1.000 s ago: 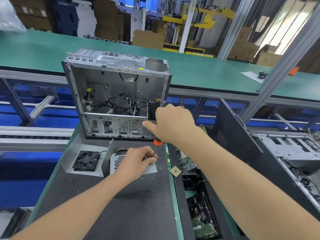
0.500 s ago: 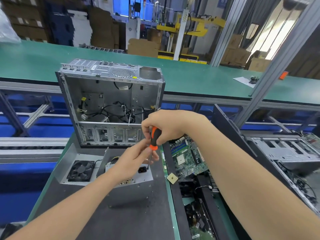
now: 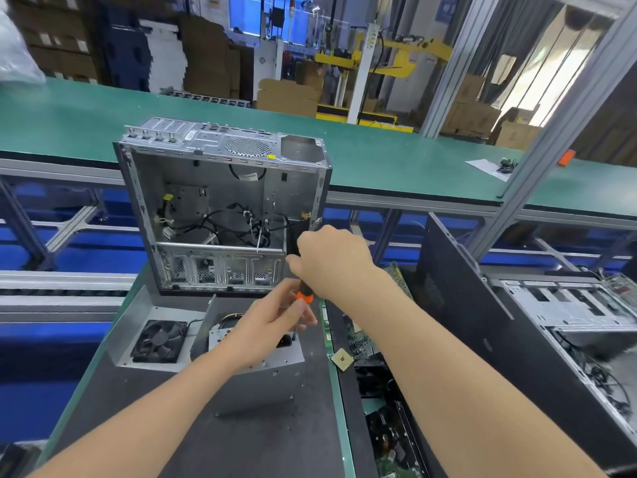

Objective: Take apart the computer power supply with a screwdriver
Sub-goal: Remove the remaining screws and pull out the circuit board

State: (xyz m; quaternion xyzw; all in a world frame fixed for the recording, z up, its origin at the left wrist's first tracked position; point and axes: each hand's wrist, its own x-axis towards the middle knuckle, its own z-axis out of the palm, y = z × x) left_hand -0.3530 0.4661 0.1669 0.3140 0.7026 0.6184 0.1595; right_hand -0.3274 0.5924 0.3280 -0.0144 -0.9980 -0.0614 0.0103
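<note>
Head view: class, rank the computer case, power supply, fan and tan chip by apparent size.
1. Case, largest although it stands farthest away
2. Power supply, though the left hand hides part of it
3. Fan
4. Chip

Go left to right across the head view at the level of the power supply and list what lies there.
fan → power supply → square chip → black side panel → bare metal chassis

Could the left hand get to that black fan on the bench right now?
Probably yes, once the left hand lets go of the screwdriver: the fan lies uncovered beside it, beyond a metal wall.
</note>
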